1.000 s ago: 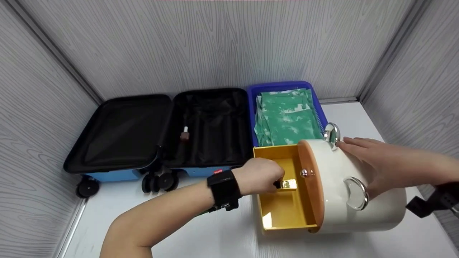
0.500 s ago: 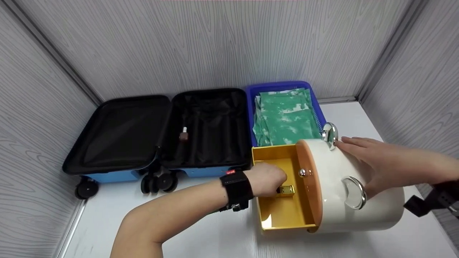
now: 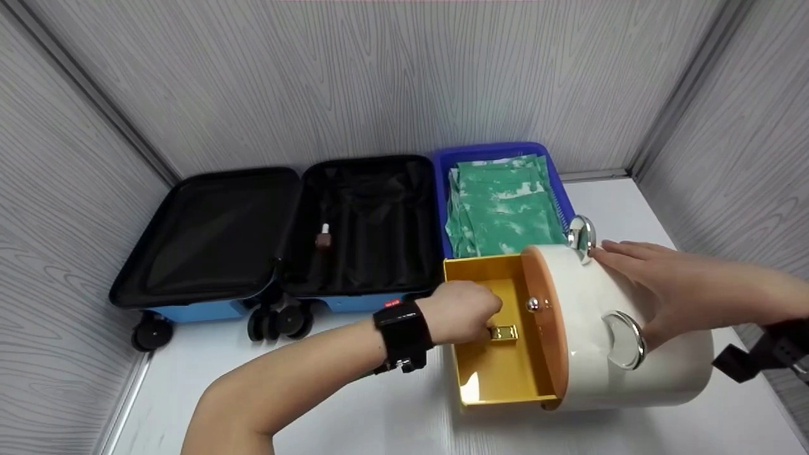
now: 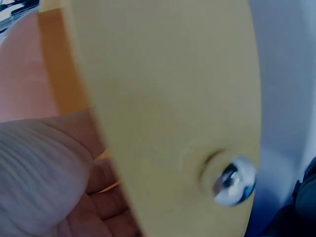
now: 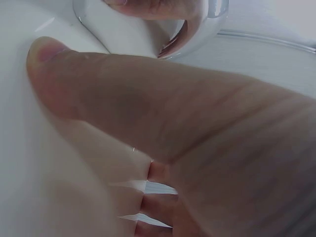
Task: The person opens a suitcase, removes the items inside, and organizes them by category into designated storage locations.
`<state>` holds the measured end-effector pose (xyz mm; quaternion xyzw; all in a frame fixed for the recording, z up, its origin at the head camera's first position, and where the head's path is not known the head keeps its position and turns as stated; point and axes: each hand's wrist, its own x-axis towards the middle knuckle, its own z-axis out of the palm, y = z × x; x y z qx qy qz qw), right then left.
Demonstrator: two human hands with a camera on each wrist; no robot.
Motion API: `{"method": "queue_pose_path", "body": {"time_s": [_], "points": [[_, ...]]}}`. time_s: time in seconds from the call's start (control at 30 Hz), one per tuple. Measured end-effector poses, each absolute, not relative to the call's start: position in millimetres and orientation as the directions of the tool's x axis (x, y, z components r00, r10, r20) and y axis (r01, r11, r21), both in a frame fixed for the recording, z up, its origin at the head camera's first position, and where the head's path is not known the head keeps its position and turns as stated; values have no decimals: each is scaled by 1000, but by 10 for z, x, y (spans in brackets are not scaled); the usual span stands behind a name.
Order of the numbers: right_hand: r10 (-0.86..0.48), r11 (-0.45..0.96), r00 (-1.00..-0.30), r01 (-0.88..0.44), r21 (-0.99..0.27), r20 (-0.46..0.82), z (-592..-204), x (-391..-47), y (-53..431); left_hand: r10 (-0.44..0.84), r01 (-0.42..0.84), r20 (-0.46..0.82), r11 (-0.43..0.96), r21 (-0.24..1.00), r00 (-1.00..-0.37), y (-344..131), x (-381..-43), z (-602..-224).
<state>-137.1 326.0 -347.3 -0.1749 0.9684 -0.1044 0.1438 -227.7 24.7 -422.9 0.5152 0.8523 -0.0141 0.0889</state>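
My left hand (image 3: pixel 461 309) reaches into the yellow tray (image 3: pixel 493 379) at the front of a white rounded case (image 3: pixel 600 297). Its curled fingers pinch one end of a small shiny gold rectangular piece (image 3: pixel 504 333), partly hidden by the hand. In the left wrist view, those fingers (image 4: pixel 108 205) pass behind a panel (image 4: pixel 173 98) with a chrome knob (image 4: pixel 234 181). My right hand (image 3: pixel 670 291) lies spread on the white case, thumb near one chrome handle (image 3: pixel 635 344) and fingertips against the other (image 3: pixel 584 234).
Left of the tray lies an open blue suitcase (image 3: pixel 208 234) with black lining. A small brown bottle with a white cap (image 3: pixel 323 239) is in its right half. Behind the case, a blue basket (image 3: pixel 490 151) holds green-and-white packets (image 3: pixel 505 202).
My left hand dips a little to the right and down in the tray, then draws slightly back left. The gold piece sits slightly lower. My right hand stays on the case.
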Motion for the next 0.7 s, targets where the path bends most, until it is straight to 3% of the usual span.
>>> {"method": "queue_pose_path", "body": {"time_s": [0.2,0.37,0.5,0.7], "points": [[-374,917,-897,-320,-239,-235,-3501,-1382,3262,837,831,-6,544,115,-547,-99,-2348,-3937],[-375,918,-896,-322,-232,-239,-3512,-1394,3271,760,761,123,601,244,-639,-484,-2429,-3947],[-381,915,-893,-327,-237,-239,-3510,-1392,3267,734,702,57,620,351,-676,-676,-2395,-4158],[-379,916,-892,-322,-241,-248,-3516,-1398,3257,755,685,-17,604,407,-655,-713,-2273,-4513]]}}
